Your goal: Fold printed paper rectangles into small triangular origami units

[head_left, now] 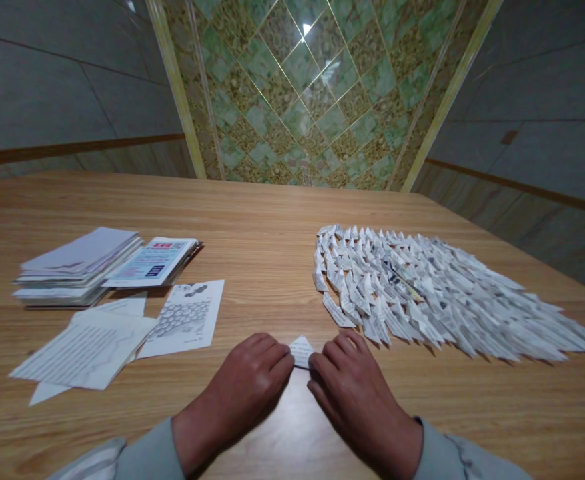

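Between my two hands is a small folded paper boat (301, 351), printed with text, its pointed peak facing away from me. My left hand (255, 370) pinches its left end with fingers curled together. On the other end, my right hand (349, 380) has its fingertips closed on the paper. Both wrists come in from the near edge in grey-green sleeves. My fingers cover the ends of the boat. Just beyond my right hand begins a large group of folded paper boats (397, 287), set in close rows.
Loose printed sheets (87, 350) lie at the left, with an illustrated page (187, 317) beside them. Behind these are a thick paper stack (79, 263) and a smaller stack with a printed cover (155, 260). The wooden table (252, 220) reaches toward a tiled wall (307, 100).
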A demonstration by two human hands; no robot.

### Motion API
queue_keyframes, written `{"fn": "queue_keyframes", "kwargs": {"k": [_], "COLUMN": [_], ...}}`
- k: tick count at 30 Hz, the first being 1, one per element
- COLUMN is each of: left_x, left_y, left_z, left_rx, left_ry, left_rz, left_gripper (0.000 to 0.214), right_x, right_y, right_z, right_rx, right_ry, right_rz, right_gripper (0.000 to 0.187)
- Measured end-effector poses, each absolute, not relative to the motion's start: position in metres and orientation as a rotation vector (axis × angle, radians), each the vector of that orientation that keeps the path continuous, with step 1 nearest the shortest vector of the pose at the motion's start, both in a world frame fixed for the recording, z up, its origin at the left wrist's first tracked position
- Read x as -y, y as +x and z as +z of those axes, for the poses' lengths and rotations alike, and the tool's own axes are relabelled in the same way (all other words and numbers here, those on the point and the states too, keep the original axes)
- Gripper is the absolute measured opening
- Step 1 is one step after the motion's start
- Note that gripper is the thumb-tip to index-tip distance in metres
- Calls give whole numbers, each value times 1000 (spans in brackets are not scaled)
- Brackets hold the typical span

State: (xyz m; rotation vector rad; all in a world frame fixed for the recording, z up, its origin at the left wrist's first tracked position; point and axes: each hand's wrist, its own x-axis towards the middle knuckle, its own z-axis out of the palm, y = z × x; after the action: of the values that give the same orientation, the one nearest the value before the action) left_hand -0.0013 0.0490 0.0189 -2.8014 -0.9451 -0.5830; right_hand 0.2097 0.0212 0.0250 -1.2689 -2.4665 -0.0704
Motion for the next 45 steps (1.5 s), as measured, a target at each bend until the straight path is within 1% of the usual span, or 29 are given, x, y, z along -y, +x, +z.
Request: {"fn": "queue_keyframes", "kwargs": {"k": [4, 6, 9, 12, 14, 16, 19, 24, 30, 33, 37, 40, 42, 44, 45], "left_x": [-47, -47, -47, -47, -48, -49, -51, -54, -57, -57, -50, -44, -41, -38, -36], "left_y": [-4, -5, -8, -13, -16, -18, -20, -19, -21, -21, -17, -14, -12, -11, -9], "left_z": [20, 23, 26, 25, 24, 25, 29, 33, 33, 35, 34, 31, 29, 28, 29], "left_rx": [1050, 1111, 1235, 1366, 1481, 1649, 1897, 2028, 2198, 2221, 1949, 1740, 1727, 1779, 1784], "left_ry": [-2750, -2766, -2843, -2964, -3016, -3015, -3006, -3057, -2950, -2882, -3122, -3201, -3147, -3007, -2934], "left_rz": [-816, -971, -1120, -1182, -1290, -1434, -1615, -1848, -1892, -1849, -1670, -1569, -1561, -1605, -1625], "left_gripper": [25, 22, 15, 20, 25, 22, 18, 19, 20, 20, 18, 18, 14, 9, 8], "right_x": [-31, -36, -42, -44, -44, -44, -44, -43, -48, -53, -47, -35, -29, -26, -25], "right_y": [203, 200, 195, 196, 199, 203, 208, 212, 223, 230, 225, 209, 200, 195, 193], "right_z": [29, 31, 32, 31, 30, 31, 35, 43, 47, 50, 55, 54, 50, 45, 42], "right_rx": [2382, 2324, 2285, 2266, 2242, 2207, 2115, 1958, 1842, 1751, 1802, 1986, 2097, 2164, 2155], "right_ry": [-1204, -1153, -1090, -1066, -1076, -1094, -1145, -1194, -1226, -1278, -1183, -1060, -1099, -1192, -1233], "right_rz": [-95, -78, 4, 130, 248, 365, 505, 753, 1028, 1048, 1004, 1202, 1181, 1026, 956], "right_gripper": [15, 18, 16, 14, 14, 12, 15, 16, 10, 15, 23, 21, 17, 21, 19]}}
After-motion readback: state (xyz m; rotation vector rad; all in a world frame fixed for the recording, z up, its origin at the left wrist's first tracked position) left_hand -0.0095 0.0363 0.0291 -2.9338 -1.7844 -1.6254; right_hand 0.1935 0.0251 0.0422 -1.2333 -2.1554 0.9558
